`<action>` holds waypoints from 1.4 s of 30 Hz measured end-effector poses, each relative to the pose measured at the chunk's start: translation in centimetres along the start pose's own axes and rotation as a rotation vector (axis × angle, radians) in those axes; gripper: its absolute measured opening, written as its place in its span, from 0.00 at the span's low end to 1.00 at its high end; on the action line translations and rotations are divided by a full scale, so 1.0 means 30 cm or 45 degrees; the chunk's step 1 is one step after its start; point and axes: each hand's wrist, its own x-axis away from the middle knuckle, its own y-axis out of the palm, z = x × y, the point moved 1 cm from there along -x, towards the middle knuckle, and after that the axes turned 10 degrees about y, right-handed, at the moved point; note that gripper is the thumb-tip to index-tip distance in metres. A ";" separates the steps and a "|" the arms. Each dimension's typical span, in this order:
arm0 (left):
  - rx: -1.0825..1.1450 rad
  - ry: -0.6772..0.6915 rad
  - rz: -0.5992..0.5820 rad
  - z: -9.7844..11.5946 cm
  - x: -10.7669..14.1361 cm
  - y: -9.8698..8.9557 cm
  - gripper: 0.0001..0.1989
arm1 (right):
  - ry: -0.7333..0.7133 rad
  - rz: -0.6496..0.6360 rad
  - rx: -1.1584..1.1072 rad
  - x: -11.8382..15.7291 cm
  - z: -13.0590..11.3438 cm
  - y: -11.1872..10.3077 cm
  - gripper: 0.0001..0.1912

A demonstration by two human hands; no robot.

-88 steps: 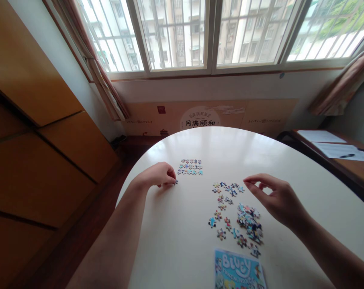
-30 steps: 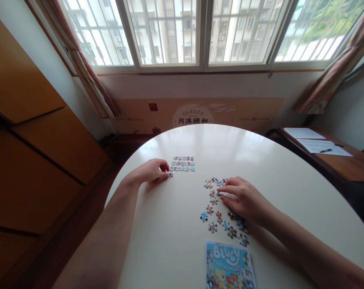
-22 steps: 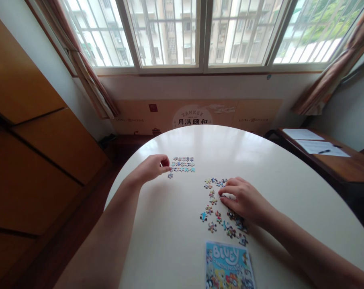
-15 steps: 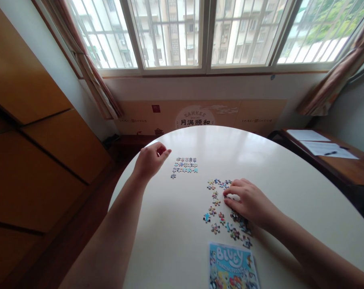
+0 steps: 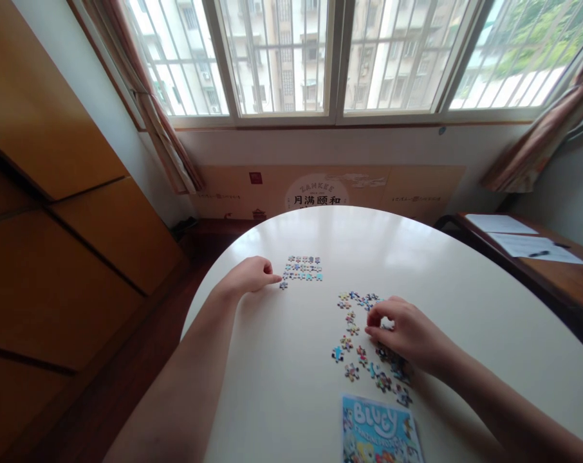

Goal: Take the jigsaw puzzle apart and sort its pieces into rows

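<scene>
My left hand (image 5: 253,275) is closed, thumb and forefinger together at the left end of neat rows of jigsaw pieces (image 5: 303,268). Its fingertips are right by a single jigsaw piece (image 5: 283,285) below the lowest row. Whether anything is between them is too small to tell. My right hand (image 5: 403,326) hovers over a scattered pile of loose jigsaw pieces (image 5: 383,381), thumb and forefinger curled together. What they pinch, if anything, does not show. That hand hides part of the pile. A blue picture sheet (image 5: 381,429) marked "BLUEY" lies below the pile.
Everything lies on a white round-edged table (image 5: 272,386). A wooden side table (image 5: 552,273) with white papers (image 5: 537,247) and dark pens stands at the right. Behind are a printed cardboard panel (image 5: 233,186) and barred windows; wooden cabinets (image 5: 103,238) stand left.
My left hand has come down to the single piece at the rows' left end. My right hand's thumb and forefinger have closed together over the pile. The view has shifted slightly.
</scene>
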 end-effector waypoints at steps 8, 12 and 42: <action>0.047 0.049 -0.061 -0.052 -0.028 0.025 0.19 | 0.007 0.177 -0.263 0.013 -0.018 0.001 0.06; 0.063 0.075 -0.059 -0.076 -0.043 0.034 0.20 | -0.011 0.162 -0.344 0.008 -0.058 0.043 0.05; -0.112 0.730 -0.202 0.160 0.013 0.111 0.09 | -0.266 0.475 -0.074 0.005 0.012 -0.088 0.09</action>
